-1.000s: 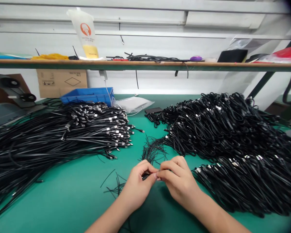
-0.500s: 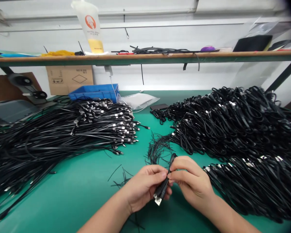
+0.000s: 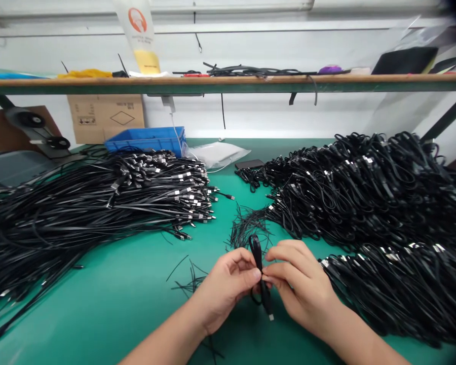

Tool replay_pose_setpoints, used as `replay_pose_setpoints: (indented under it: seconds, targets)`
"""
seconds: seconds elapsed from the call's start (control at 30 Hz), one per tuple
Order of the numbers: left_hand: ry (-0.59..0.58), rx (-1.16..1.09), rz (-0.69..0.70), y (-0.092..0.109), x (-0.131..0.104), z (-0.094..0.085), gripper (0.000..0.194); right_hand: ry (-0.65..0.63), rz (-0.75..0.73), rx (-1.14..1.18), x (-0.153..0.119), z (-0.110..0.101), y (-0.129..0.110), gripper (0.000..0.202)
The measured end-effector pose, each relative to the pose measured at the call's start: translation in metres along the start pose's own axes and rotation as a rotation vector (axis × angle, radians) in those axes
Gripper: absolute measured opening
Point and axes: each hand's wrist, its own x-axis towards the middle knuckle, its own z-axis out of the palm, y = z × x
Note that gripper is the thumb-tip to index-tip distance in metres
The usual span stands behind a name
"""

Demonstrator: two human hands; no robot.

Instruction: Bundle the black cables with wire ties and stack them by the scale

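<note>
Pinching one folded black cable [image 3: 259, 274] between both hands at the 6 o'clock edge of the green bench [image 3: 110, 299]: the left hand [image 3: 226, 289] is closing thumb and forefinger on the bundle's middle, and the right hand [image 3: 302, 289] is gripping the same spot from the other side, fingertips touching. A loop is standing up above the fingers; a plug end is hanging below them. Whether a tie is already round the bundle cannot be told. Lying at 9 to 10 o'clock: a large heap of straight cables [image 3: 99, 213], plug ends pointing toward the centre, judged to be stock not yet folded. Lying at 1 to 3 o'clock: a comparable heap of coiled cables [image 3: 365, 187], with a second row [image 3: 395, 289] just beside the right hand, judged finished. Scattered thin black ties [image 3: 247, 228] are resting at 12 o'clock, just beyond the hands. By the heaps, the work is appearing roughly half through.
</note>
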Motion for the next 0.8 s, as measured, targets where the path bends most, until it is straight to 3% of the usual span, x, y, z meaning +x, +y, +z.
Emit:
replay_pose_setpoints:
  seconds: [0.13,0.33,0.57,0.67,0.73,0.8]
  targets:
    - [-0.086,0.104,0.056,0.004,-0.003,-0.002,0.027,-0.011,-0.054,-0.040,-0.001,-0.004,-0.005,0.022]
    - [-0.097,0.109,-0.024,0.006,-0.006,-0.002,0.034,-0.047,-0.118,-0.016,-0.001,-0.009,-0.006,0.023]
    - [-0.076,0.109,0.066,0.002,-0.005,0.002,0.036,0.023,-0.014,0.143,0.000,-0.006,-0.015,0.022]
    - [-0.094,0.314,0.250,0.002,-0.005,0.000,0.028,0.022,0.160,0.338,0.001,0.000,-0.019,0.014]
    - [-0.090,0.554,0.473,0.002,-0.006,-0.003,0.014,0.023,0.360,0.531,0.002,0.005,-0.021,0.011]
    - [-0.102,0.815,0.750,0.001,-0.005,-0.005,0.011,0.028,0.638,0.813,0.002,0.011,-0.024,0.024]
